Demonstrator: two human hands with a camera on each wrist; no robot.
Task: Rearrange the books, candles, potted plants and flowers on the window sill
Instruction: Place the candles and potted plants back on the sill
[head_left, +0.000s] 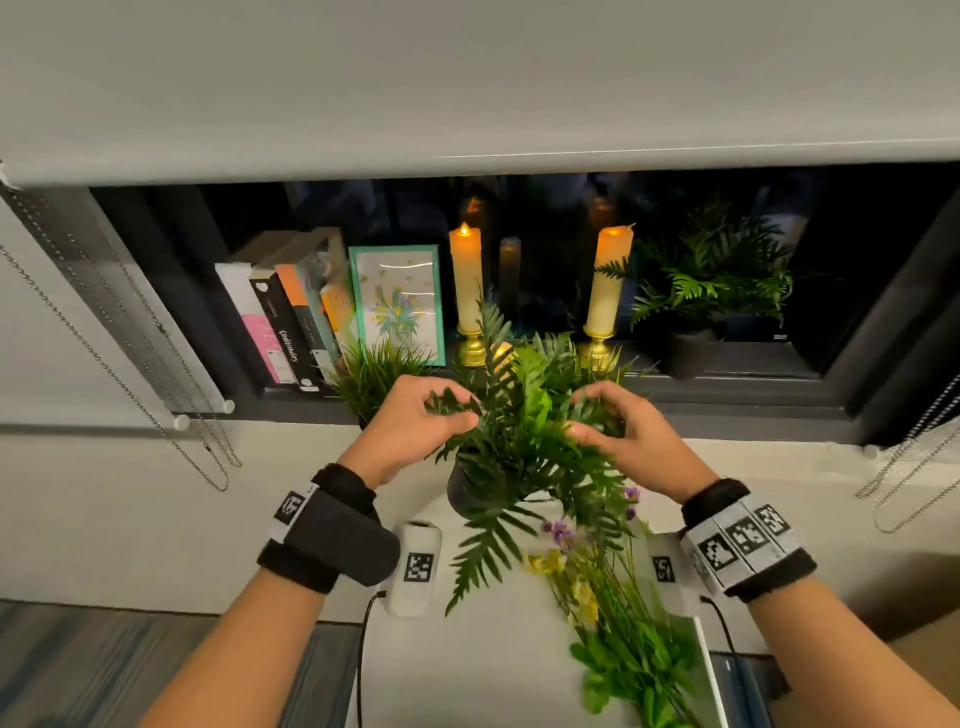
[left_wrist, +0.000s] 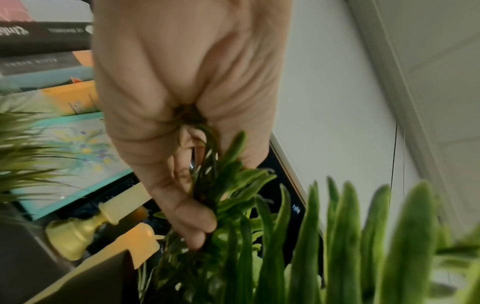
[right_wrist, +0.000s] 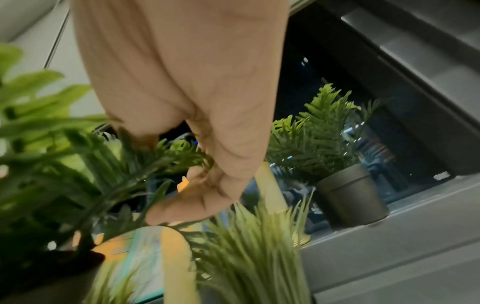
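Note:
A fern (head_left: 524, 415) in a dark pot (head_left: 464, 492) is in front of the window sill (head_left: 727, 387), its pot tilted over the white table (head_left: 467, 670). My left hand (head_left: 460, 410) grips a bunch of its fronds (left_wrist: 228, 174) on the left side. My right hand (head_left: 589, 418) curls thumb and fingers round fronds (right_wrist: 179, 154) on the right. On the sill stand books (head_left: 291, 322), a flower picture (head_left: 400, 301), two tall candles (head_left: 466, 280) (head_left: 609, 283) in gold holders, a grass plant (head_left: 374, 376) and a second potted fern (head_left: 711, 283). Loose flowers (head_left: 597, 582) lie on the table.
A short lit candle (head_left: 501, 356) glows behind the held fern. The roller blind (head_left: 467, 78) hangs low over the window. Bead chains (head_left: 130, 364) dangle at the left and at the right (head_left: 914, 467). A white tagged device (head_left: 416, 566) lies on the table.

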